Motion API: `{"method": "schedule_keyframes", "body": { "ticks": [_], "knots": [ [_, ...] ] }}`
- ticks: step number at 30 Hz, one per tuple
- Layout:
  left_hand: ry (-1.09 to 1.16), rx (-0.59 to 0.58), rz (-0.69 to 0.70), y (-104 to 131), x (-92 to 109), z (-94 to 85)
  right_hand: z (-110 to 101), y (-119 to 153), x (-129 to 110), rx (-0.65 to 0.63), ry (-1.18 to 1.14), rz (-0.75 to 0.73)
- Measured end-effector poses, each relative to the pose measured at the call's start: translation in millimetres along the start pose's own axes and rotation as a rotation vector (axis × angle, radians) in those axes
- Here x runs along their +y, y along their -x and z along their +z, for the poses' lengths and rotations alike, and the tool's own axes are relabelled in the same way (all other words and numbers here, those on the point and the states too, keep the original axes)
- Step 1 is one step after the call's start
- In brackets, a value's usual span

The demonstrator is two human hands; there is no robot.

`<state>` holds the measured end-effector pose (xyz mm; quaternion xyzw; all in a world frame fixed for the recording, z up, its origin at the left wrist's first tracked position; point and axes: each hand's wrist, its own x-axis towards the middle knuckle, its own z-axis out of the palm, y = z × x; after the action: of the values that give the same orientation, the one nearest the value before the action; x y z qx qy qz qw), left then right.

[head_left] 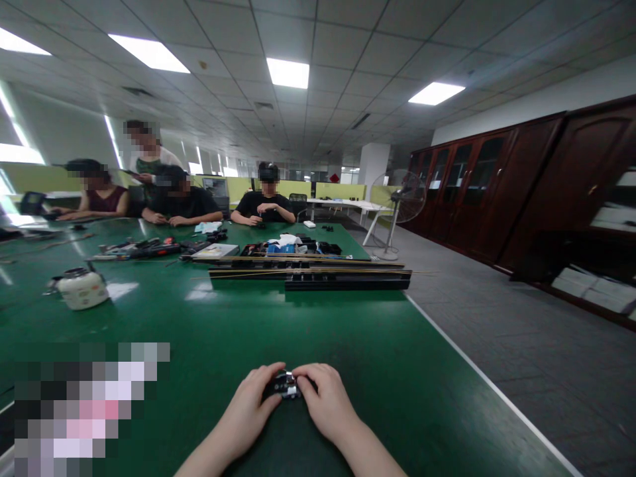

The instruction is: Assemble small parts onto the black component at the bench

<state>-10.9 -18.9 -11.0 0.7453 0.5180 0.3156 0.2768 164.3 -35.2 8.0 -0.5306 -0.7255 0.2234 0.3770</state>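
A small black-and-silver part [288,385] lies between my hands, low over the green table [223,331]. Its exact kind is too small to make out. My left hand [256,401] grips its left side, thumb in front and fingers behind. From the right, my right hand [322,397] closes on the part's other end with thumb and fingertips. The fingers cover both ends, so only the middle shows, with bright metal pieces on a dark body. Whether it rests on the tabletop or is held just above it, I cannot tell.
Long black bars [348,281] with thin rods lie across the table ahead. Behind them sit blue and black items [283,246] and tools [154,248]. A white jar [82,288] stands at left. Several people sit or stand beyond. A fan [395,205] stands right of the table.
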Motion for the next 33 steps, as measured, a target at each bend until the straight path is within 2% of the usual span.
{"method": "schedule_keyframes", "body": {
  "ticks": [13, 22, 24, 27, 29, 31, 33],
  "knots": [
    [0.041, 0.031, 0.038, 0, -7, 2.5, -3, 3, 1, -0.044, -0.058, 0.051],
    [0.248, 0.05, -0.084, -1, -8, 4.0, 0, 1, 4, -0.034, -0.133, 0.086],
    [0.342, 0.089, -0.118, -1, -6, 3.5, 1, 1, 6, -0.03, -0.157, 0.081],
    [0.553, 0.237, -0.218, -3, 1, 2.1, 3, 0, 7, 0.0, -0.221, 0.068],
    [0.764, 0.345, -0.359, -6, 9, 0.8, 4, 0, 8, 0.029, -0.258, 0.054],
    [1.072, 0.379, -0.505, -9, 19, -0.2, 4, 0, 8, 0.053, -0.276, 0.029],
    [1.322, 0.31, -0.649, -12, 30, 0.3, 5, 1, 7, 0.062, -0.282, 0.0]
  ]
}}
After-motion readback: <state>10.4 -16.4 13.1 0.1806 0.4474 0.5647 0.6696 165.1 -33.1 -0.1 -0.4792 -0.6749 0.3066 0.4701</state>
